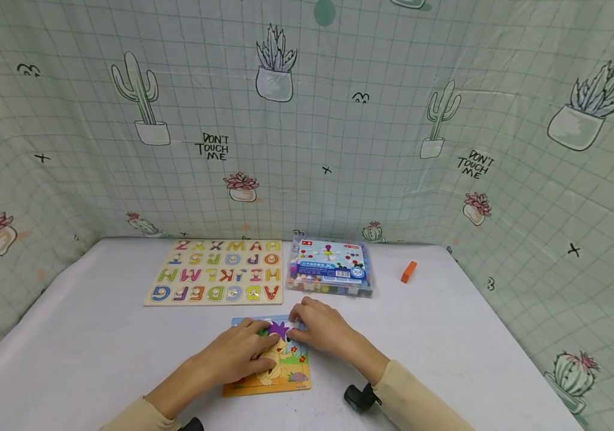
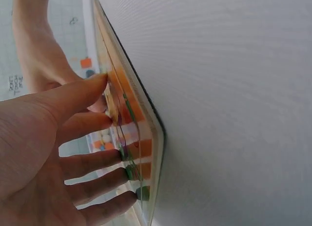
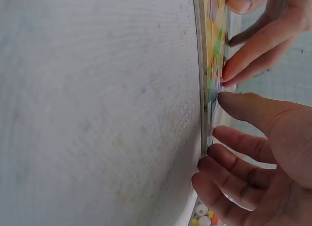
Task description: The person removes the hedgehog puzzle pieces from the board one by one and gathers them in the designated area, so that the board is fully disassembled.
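A jigsaw puzzle [image 1: 285, 378] with a cartoon animal, purple hair tuft and orange border lies flat on the table. My left hand [image 1: 235, 352] rests on its left half, fingers spread. In the left wrist view the fingertips press on the puzzle [image 2: 134, 123], thumb and index around a slightly raised tan part. My right hand [image 1: 323, 326] lies over the top right corner. In the right wrist view its thumb [image 3: 243, 106] touches the picture face, while the other fingertips sit along the edge of the puzzle [image 3: 214, 46]. Part of the picture is hidden under both hands.
Behind the puzzle lies a wooden alphabet board [image 1: 215, 267] with colourful letters. To its right stands a clear plastic box [image 1: 330, 267] of coloured beads with a printed label. A small orange block [image 1: 408, 272] sits farther right. A patterned curtain [image 1: 307, 131] rises behind the white table [image 1: 420, 353].
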`<state>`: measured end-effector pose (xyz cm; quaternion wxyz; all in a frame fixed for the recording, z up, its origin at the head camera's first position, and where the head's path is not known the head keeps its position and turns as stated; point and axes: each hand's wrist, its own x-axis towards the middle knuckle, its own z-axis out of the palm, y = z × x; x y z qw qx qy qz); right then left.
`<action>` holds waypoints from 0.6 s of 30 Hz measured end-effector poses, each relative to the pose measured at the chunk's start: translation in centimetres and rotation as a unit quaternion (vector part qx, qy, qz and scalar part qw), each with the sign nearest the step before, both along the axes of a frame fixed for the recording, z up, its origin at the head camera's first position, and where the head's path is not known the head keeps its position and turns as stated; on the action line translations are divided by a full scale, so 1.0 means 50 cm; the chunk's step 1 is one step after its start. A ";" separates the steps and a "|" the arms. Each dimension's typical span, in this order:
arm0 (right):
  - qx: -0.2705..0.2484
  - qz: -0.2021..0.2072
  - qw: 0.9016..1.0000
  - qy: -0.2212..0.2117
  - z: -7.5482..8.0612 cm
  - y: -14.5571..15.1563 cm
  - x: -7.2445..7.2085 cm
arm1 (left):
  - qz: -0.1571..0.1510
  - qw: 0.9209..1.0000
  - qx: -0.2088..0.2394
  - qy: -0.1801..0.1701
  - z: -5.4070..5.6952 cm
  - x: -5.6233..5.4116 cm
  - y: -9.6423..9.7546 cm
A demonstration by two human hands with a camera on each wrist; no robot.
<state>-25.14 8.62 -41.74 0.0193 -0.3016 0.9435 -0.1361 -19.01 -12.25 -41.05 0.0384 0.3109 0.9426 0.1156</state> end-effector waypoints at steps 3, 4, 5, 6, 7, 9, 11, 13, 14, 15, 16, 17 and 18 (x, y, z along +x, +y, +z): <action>0.001 -0.002 1.000 0.002 0.001 -0.002 -0.002 | 0.001 1.000 0.003 -0.026 0.003 0.000 0.001; 0.001 -0.004 1.000 0.001 0.001 -0.003 -0.002 | 0.001 0.999 0.004 -0.035 0.004 0.000 0.001; 0.001 -0.006 1.000 -0.001 0.001 -0.004 -0.003 | 0.002 0.999 0.006 -0.044 0.005 0.000 0.001; 0.001 -0.008 1.000 -0.003 0.001 -0.005 -0.004 | 0.001 0.999 0.006 -0.050 0.006 0.001 0.001; 0.000 -0.010 1.000 -0.005 0.000 -0.005 -0.005 | 0.000 0.999 0.005 -0.053 0.007 0.001 0.002; -0.003 -0.012 1.000 -0.009 -0.001 -0.006 -0.006 | -0.001 0.998 0.008 -0.057 0.009 0.002 0.002; -0.008 -0.014 1.000 -0.013 -0.002 -0.007 -0.007 | -0.002 0.998 0.008 -0.060 0.011 0.003 0.003; -0.013 -0.016 1.000 -0.014 -0.003 -0.008 -0.007 | -0.002 0.998 0.006 -0.061 0.012 0.003 0.004; -0.015 -0.017 1.000 -0.015 -0.003 -0.008 -0.007 | -0.002 0.998 0.006 -0.062 0.013 0.004 0.004; -0.017 -0.018 1.000 -0.017 -0.003 -0.008 -0.007 | -0.002 0.998 0.006 -0.063 0.013 0.004 0.004; -0.019 -0.020 0.999 -0.018 -0.003 -0.008 -0.007 | -0.001 0.998 0.005 -0.065 0.014 0.004 0.004; -0.022 -0.021 0.999 -0.020 -0.003 -0.008 -0.007 | 0.000 0.998 0.005 -0.066 0.014 0.004 0.004; -0.025 -0.023 0.999 -0.021 -0.002 -0.009 -0.008 | 0.001 0.998 0.005 -0.068 0.014 0.004 0.005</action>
